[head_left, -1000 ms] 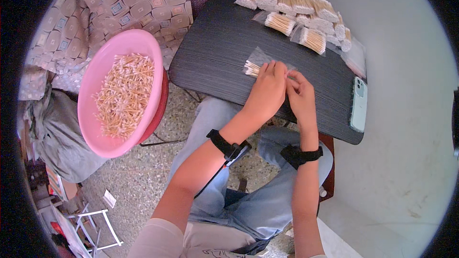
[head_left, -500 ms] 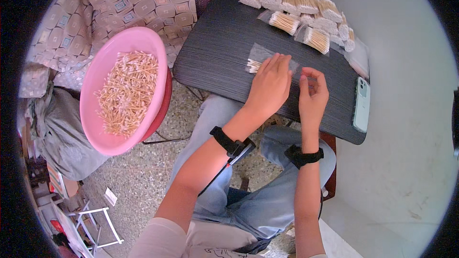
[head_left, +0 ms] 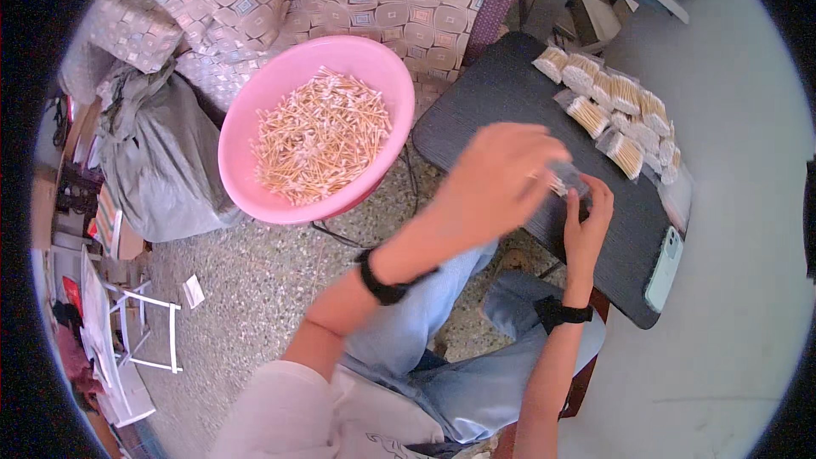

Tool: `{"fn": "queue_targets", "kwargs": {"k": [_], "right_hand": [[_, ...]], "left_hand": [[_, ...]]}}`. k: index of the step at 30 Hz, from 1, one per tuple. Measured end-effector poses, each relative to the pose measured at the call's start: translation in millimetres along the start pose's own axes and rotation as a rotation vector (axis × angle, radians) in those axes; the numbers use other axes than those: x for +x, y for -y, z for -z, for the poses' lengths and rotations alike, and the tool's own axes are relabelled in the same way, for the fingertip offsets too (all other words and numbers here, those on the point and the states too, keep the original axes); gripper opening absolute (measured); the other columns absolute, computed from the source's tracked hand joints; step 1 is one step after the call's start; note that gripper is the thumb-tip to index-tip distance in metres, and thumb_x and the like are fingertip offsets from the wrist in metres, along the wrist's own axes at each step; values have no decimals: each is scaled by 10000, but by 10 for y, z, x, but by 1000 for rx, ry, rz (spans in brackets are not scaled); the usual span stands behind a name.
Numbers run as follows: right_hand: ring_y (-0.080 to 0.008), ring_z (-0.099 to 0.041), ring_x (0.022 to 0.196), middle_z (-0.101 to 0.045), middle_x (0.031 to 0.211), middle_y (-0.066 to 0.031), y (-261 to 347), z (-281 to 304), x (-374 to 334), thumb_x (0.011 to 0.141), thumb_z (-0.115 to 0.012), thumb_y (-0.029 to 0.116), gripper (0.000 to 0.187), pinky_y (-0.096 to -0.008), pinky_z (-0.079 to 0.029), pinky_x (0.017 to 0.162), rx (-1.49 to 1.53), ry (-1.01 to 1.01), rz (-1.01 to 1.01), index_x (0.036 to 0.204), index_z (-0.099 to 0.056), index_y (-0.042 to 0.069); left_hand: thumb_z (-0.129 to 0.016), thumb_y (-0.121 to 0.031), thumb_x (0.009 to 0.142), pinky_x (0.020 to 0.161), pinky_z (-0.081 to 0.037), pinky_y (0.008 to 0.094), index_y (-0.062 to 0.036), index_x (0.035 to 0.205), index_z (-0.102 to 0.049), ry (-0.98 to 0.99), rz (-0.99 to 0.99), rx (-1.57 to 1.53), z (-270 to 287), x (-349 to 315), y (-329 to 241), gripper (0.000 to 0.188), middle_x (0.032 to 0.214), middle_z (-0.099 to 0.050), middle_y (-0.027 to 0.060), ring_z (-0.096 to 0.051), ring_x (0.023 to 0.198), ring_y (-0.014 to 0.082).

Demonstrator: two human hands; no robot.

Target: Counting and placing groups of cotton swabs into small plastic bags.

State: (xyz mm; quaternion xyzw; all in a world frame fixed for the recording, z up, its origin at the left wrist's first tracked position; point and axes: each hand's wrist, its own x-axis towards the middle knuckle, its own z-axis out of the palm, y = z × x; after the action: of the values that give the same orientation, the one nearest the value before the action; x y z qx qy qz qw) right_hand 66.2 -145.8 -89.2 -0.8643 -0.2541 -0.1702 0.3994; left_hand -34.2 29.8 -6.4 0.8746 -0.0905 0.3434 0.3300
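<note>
A small clear plastic bag (head_left: 571, 177) with a few cotton swabs showing in it is held up over the near part of the black table (head_left: 510, 85). My right hand (head_left: 589, 225) pinches the bag from the right, between thumb and fingers. Beside the bag, my left hand (head_left: 501, 178) is smeared by motion; its fingers are bent near the bag's left side, and whether they grip it does not show. To the left, a pink basin (head_left: 242, 191) holds a heap of loose cotton swabs (head_left: 323, 136).
Filled bags of cotton swabs (head_left: 625, 93) are piled along the table's far right side. A light green phone (head_left: 665, 270) lies at its right edge, by the pale wall (head_left: 731, 204). A grey sack (head_left: 157, 161) and a white folding frame (head_left: 174, 336) stand left on the speckled floor.
The view has turned left, so the basin and table appear farther right. The bag, flat on the table before, is now lifted in my right hand. My left hand has come off the table.
</note>
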Motion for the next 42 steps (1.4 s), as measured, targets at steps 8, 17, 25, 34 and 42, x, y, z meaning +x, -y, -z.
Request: {"fn": "queue_targets", "kwargs": {"k": [8, 17, 25, 34, 42], "right_hand": [[-175, -561, 776, -603, 904, -49, -117, 16, 43, 844, -554, 76, 121, -288, -421, 662, 163, -175, -148, 940, -627, 69], [-157, -543, 717, -607, 874, -46, -269, 5, 42, 839, -550, 60, 98, -265, -417, 614, 158, -148, -131, 888, -635, 60], [-170, -537, 695, -598, 822, -70, -346, -28, 21, 820, -565, 32, 77, -282, -439, 645, 176, -148, -70, 866, -626, 37], [-186, -541, 670, -582, 778, -83, -311, 24, 16, 826, -553, 29, 82, -292, -442, 657, 126, -62, -173, 872, -620, 39], [-214, -573, 704, -615, 822, -107, -293, 25, 25, 832, -545, 26, 81, -305, -452, 667, 147, -29, -155, 865, -619, 30]], "left_hand": [[-616, -153, 791, 946, -376, 430, -80, 1300, -396, 465, 230, 565, 1455, -436, 755, 559, 1201, -507, 198, -472, 1124, 356], [-761, -150, 640, 949, -402, 436, -145, 1337, -369, 1162, 546, 570, 1613, -714, 1403, 799, 1339, -399, 179, -453, 1171, 347], [-807, -124, 564, 855, -447, 452, -144, 1303, -417, 1074, 297, 597, 1627, -772, 1474, 836, 1091, -533, 188, -528, 1063, 356], [-721, -184, 695, 827, -447, 454, -124, 1285, -438, 1225, 523, 450, 1607, -761, 1704, 658, 990, -577, 182, -569, 984, 339], [-473, -380, 899, 763, -449, 463, -99, 1209, -496, 1066, 394, 519, 1740, -822, 1776, 419, 908, -616, 195, -596, 860, 367]]}}
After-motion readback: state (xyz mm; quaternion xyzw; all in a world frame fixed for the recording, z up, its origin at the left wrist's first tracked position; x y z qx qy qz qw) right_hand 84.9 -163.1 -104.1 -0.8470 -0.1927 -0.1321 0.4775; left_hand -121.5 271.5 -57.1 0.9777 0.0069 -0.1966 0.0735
